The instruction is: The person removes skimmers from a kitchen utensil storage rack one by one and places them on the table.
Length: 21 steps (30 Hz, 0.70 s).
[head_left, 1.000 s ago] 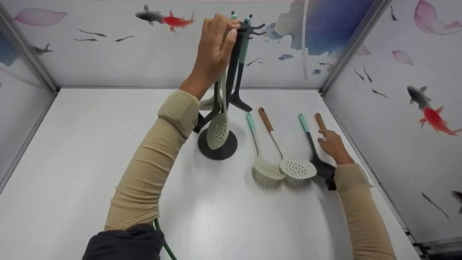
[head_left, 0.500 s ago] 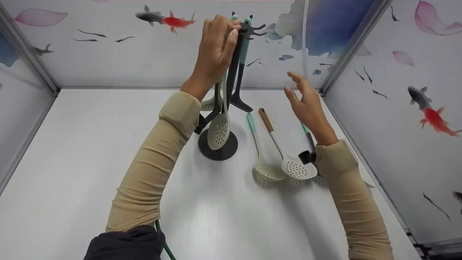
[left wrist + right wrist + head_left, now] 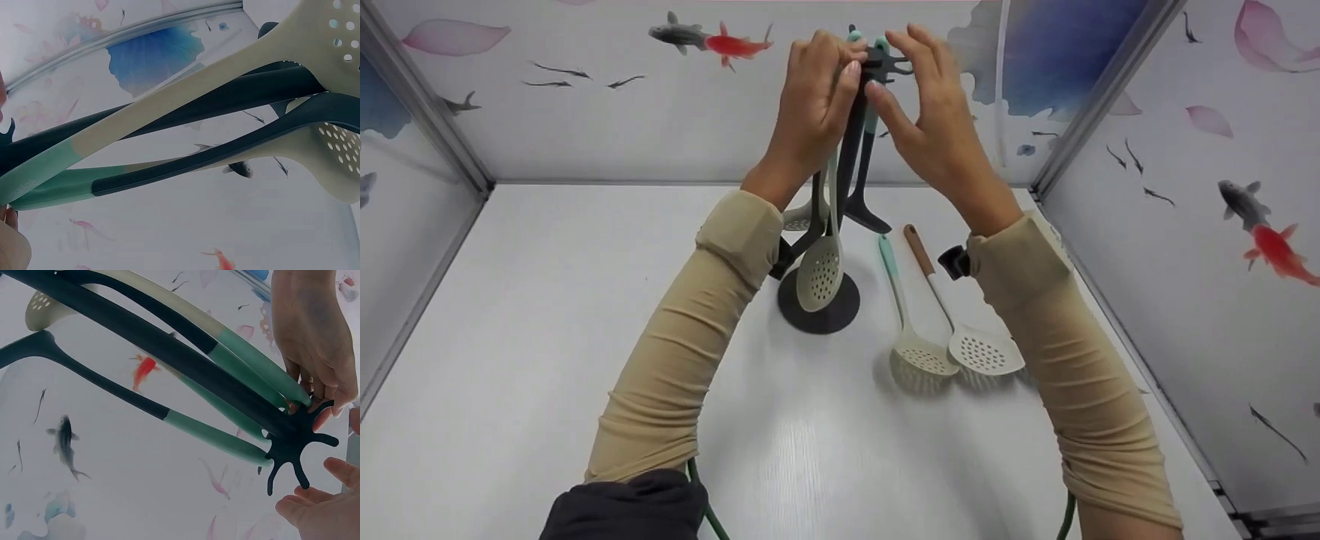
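Note:
A black utensil stand (image 3: pixel 819 321) rises from a round base, with a ring of hooks (image 3: pixel 295 430) at its top. My left hand (image 3: pixel 814 97) grips that top, fingers bent at the hooks. Several teal-handled utensils hang there, among them a cream slotted spoon (image 3: pixel 819 277) in front and a black-headed utensil (image 3: pixel 870 216) at the right. From the right, my right hand (image 3: pixel 943 124) reaches up to the hooks, thumb and fingers spread, holding nothing. The right wrist view has its fingertips beside two bare hooks; whether they touch is unclear.
On the white table (image 3: pixel 585 300) right of the stand lie a teal-handled skimmer (image 3: pixel 922 356) and a brown-handled skimmer (image 3: pixel 986 352). My right forearm hides what lies farther right. Printed panels wall in the back and sides.
My right hand has left the brown-handled utensil at the far right and moved up and left to the stand's top, empty. My left hand has stayed put.

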Motion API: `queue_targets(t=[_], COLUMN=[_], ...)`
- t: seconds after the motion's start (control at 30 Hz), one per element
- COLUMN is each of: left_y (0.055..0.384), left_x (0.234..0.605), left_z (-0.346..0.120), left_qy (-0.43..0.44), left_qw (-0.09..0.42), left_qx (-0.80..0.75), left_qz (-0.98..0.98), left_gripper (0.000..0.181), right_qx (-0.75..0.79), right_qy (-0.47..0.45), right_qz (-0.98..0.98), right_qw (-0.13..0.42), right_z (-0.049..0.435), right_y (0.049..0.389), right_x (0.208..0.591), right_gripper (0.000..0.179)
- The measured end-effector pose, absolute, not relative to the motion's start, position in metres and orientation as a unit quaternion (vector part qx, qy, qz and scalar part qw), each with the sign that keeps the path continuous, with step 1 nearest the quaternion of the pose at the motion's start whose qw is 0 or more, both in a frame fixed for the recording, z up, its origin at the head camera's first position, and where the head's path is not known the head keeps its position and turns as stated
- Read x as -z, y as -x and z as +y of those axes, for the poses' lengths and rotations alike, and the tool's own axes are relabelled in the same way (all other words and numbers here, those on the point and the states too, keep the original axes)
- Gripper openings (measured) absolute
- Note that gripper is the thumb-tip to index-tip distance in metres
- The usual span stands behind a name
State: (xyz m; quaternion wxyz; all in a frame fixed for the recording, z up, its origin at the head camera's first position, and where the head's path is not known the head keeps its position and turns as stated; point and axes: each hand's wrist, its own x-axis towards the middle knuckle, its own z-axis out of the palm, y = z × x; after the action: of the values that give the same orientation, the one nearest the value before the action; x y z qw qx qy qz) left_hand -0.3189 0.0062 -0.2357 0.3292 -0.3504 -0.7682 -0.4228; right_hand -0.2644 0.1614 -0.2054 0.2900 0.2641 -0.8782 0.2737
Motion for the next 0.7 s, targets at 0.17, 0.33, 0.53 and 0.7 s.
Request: queue_targets(t=[0.17,0.33,0.53,0.7], left_y=[0.320,0.319,0.314,0.308], left_x=[0.235,0.235,0.235,0.231], left_z=[0.009,0.009,0.007,0.004], left_qy=[0.353,0.356,0.349,0.354], left_qw=[0.329,0.331,0.330,0.307], left_qx=[0.421,0.421,0.413,0.405], left_qz=[-0.768,-0.766,-0.774,-0.785], left_gripper=[0.028,0.027,0.027,0.031], right_qx=[-0.255,-0.219,-0.217,-0.220], right_qy=[-0.252,-0.242,-0.245,-0.258], right_qz=[-0.891,-0.892,-0.881,-0.869], right_qw=[0.277,0.312,0.341,0.361], right_z=[0.156,0.153,0.150,0.154], right_y=[0.276,0.280,0.288,0.297], right_x=[0.203,0.201,0.204,0.208], right_gripper=[0.043,0.038,0.033,0.032])
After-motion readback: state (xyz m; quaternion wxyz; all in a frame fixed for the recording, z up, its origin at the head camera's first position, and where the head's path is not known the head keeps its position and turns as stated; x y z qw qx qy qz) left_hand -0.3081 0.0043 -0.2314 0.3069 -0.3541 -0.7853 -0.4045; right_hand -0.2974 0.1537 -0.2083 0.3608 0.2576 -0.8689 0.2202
